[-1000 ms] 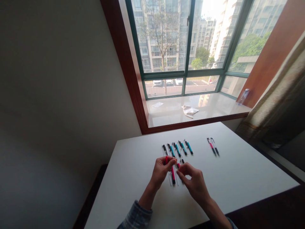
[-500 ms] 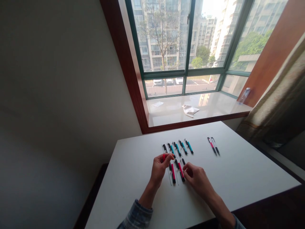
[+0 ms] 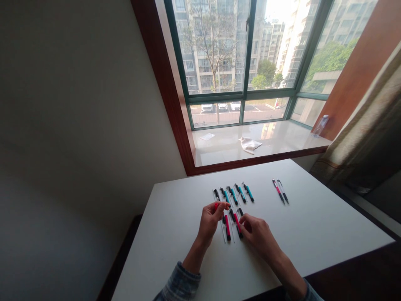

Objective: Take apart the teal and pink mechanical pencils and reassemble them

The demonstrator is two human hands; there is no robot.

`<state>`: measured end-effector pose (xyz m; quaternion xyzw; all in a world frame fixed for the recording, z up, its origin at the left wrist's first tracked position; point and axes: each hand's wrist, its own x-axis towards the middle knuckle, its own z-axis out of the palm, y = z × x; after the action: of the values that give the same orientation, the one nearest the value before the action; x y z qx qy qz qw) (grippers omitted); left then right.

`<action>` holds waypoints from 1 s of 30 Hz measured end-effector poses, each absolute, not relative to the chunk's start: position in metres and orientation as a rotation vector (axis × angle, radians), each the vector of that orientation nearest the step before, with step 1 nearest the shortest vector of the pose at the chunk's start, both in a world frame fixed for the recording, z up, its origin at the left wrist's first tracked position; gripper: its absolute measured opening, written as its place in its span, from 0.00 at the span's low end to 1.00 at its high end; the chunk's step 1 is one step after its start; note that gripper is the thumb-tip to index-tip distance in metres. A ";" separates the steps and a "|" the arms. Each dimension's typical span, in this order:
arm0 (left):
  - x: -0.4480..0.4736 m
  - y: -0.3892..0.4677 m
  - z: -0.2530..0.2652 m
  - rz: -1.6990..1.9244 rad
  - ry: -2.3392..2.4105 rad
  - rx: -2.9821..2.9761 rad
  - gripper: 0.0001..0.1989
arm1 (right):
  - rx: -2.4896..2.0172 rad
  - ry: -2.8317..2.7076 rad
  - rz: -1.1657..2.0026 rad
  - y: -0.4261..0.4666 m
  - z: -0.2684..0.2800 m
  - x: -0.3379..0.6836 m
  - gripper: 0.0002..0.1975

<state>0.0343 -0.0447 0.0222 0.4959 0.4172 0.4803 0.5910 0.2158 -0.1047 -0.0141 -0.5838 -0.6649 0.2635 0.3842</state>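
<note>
In the head view, my left hand (image 3: 209, 220) is closed round a red pen barrel (image 3: 216, 205), most of it hidden by the fingers. To its right, my right hand (image 3: 258, 230) hangs low over the table with fingers curled and tips together; whatever they pinch is hidden. Just left of those fingers lies a pink pen barrel (image 3: 237, 220) with black parts, and a second pink barrel (image 3: 227, 228) lies further left. Thin refills (image 3: 223, 232) rest beside them. A small black pen part (image 3: 240, 211) shows above my right fingertips.
Behind my hands runs a row of several turquoise pen barrels (image 3: 249, 193) with black parts and refills. Two whole pens, one red and black (image 3: 278, 192), lie at the right on the white table (image 3: 322, 217). A cloth (image 3: 249, 145) and a clear bottle (image 3: 321, 126) are on the windowsill.
Almost nothing differs. My right hand has shifted very slightly left; my left hand keeps hold of the red barrel in the same place.
</note>
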 end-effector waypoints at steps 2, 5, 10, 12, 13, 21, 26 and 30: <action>0.035 -0.045 0.022 1.111 0.977 1.155 0.19 | -1.491 -1.697 0.659 -0.106 -0.014 0.215 0.06; 0.035 -0.045 0.022 1.101 0.984 1.182 0.20 | -1.476 -1.690 0.652 -0.110 -0.012 0.217 0.07; 0.035 -0.048 0.022 1.018 0.990 1.319 0.21 | -1.329 -1.652 0.641 -0.110 0.001 0.223 0.06; 0.036 -0.049 0.023 0.963 0.981 1.400 0.22 | -1.258 -1.649 0.612 -0.107 0.008 0.224 0.10; 0.037 -0.050 0.023 0.940 0.972 1.433 0.22 | -1.225 -1.652 0.603 -0.105 0.011 0.224 0.12; 0.039 -0.052 0.024 0.842 0.849 1.530 0.24 | -1.078 -1.683 0.625 -0.096 0.022 0.217 0.15; 0.039 -0.052 0.021 0.825 0.863 1.533 0.25 | -1.053 -1.698 0.620 -0.095 0.023 0.218 0.15; 0.034 -0.049 0.020 0.790 0.907 1.508 0.26 | -1.083 -1.691 0.603 -0.091 0.021 0.227 0.18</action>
<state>0.0336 -0.0488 0.0196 0.6426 0.3862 0.3366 0.5698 0.2271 -0.0908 0.0205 -0.4475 -0.6991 0.2493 0.4989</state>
